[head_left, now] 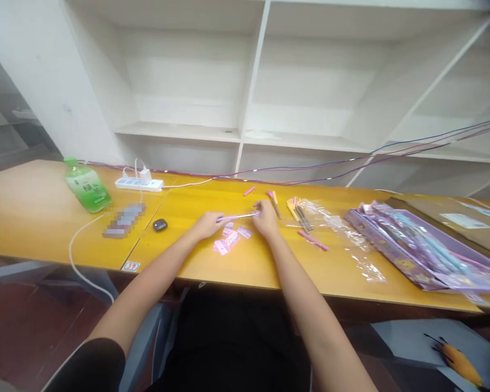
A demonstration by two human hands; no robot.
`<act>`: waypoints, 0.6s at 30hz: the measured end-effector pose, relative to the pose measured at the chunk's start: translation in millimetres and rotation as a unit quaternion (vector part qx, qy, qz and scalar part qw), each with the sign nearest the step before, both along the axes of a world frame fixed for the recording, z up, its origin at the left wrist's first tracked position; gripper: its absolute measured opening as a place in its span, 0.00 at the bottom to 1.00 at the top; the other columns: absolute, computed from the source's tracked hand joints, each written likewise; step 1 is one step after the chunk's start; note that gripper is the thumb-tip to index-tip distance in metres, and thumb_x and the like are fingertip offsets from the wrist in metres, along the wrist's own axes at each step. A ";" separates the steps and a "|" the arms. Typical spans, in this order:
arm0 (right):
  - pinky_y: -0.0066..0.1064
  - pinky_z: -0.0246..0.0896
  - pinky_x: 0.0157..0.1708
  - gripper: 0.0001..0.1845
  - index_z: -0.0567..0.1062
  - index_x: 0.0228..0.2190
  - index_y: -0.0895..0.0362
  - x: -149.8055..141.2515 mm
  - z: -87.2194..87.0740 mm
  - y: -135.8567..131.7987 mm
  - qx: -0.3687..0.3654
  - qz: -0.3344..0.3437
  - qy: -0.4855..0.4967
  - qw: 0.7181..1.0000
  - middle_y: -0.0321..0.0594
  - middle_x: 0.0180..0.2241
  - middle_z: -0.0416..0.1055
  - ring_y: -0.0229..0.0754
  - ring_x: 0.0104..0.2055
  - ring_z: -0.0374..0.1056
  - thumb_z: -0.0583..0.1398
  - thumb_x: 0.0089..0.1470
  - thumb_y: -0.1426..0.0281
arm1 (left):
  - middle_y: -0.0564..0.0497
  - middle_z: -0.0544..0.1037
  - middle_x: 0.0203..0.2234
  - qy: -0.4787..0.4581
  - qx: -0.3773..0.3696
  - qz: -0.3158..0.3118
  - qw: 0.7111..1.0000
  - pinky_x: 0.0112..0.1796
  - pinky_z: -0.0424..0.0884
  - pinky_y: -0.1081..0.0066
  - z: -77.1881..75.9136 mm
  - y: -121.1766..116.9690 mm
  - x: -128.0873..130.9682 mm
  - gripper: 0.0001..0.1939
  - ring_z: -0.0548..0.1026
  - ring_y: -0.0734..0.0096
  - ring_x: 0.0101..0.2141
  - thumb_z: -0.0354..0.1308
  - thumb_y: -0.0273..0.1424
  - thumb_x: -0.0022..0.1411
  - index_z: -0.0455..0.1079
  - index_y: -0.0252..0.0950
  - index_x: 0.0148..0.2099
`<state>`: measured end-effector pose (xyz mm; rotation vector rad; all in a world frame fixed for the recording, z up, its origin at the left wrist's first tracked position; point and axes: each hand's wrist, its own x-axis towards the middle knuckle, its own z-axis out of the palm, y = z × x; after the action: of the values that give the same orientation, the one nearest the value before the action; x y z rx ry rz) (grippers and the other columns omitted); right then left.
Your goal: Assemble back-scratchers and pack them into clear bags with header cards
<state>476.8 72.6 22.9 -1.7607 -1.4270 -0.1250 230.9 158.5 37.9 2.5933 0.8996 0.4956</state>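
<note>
My left hand [209,225] is closed around the purple end of a slim pen [230,218]. At the pen's other, silvery end, the fingers of my right hand [266,218] are pinched together. The small details between those fingers are hidden. Just below the pen lies a loose pile of small pink and purple printed labels [228,238]. To the right of my right hand are a pink pen piece [312,240] and several yellow-and-dark pens [299,213]. A pink cap-like piece [249,191] lies behind my hands.
Crumpled clear wrappers [345,228] lie right of the pens. Farther right stand a purple box [400,261] of wrapped items and a cardboard box [453,218]. Leftward are a black case [160,225], a blurred-out phone-like object [124,220], a green bottle [87,188] and a power strip [139,184].
</note>
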 end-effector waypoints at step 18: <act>0.45 0.62 0.54 0.18 0.69 0.49 0.58 41.3 0.4 6.0 0.032 -0.203 0.077 0.976 0.54 0.48 0.69 0.54 0.50 0.66 0.56 0.58 0.66 | 0.51 0.78 0.34 -0.056 -0.058 0.016 0.997 0.38 0.66 0.69 -2.9 2.5 3.2 0.19 0.76 0.64 0.37 0.43 0.44 0.76 0.67 0.41 0.39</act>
<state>518.1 78.5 23.3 -1.9428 -0.9304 -0.2407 234.2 161.0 35.0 2.4253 0.9049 0.5735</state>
